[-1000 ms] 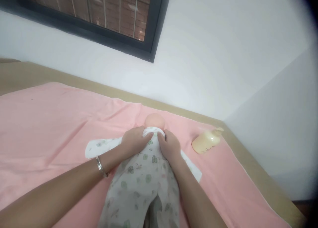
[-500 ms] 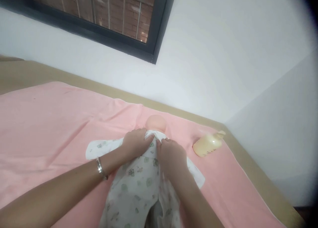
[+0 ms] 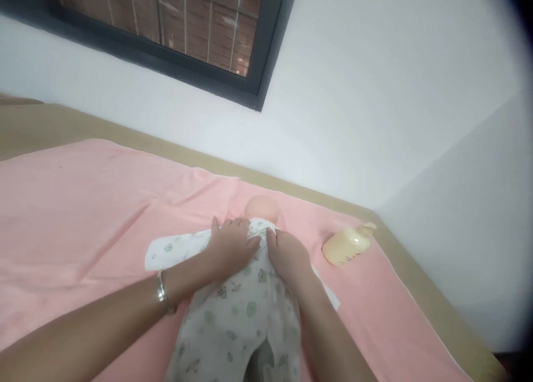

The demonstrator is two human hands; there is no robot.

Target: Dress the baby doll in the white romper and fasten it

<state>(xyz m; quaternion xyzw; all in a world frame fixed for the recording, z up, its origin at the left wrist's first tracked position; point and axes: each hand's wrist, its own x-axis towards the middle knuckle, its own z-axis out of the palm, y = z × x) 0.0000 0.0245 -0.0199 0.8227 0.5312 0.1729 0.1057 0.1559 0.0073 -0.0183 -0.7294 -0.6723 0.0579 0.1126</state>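
Right now, both hands rest at the top of a white garment printed with small green and grey motifs [image 3: 239, 310], which lies on a pink cloth [image 3: 83, 215] with its neckline [image 3: 261, 223] pointing away from the person. Between them the two hands flank that neckline without overlapping, the thumbs close together near its middle. The left hand [image 3: 233, 249] lies across the shoulder on its side, fingers spread toward the far edge and thumb bent in over the front; whether it pinches the fabric cannot be told. The right hand [image 3: 291, 257] has its thumb on the front of the neckline and its index finger just beside it, with the edge of the fabric gripped there, and the remaining fingers are hidden. Just beyond the neckline sits a rounded, peach-coloured form [image 3: 262, 207]. One sleeve [image 3: 169, 250] stretches out flat to the left, while the other [image 3: 331, 296] is mostly covered by the right forearm, only its end showing. Toward the person the garment widens and parts in a dark slit. A silver bracelet [image 3: 161, 292] circles the left wrist. To the right, well apart from the hands, a pale yellow bottle [image 3: 346, 247] is on the pink cloth, its top toward the upper right; whether it stands or lies is unclear. The cloth, creased on the left, covers most of a tan counter [image 3: 25, 124] set against a white wall [image 3: 353, 93], and a dark window frame [image 3: 250, 88] is above.
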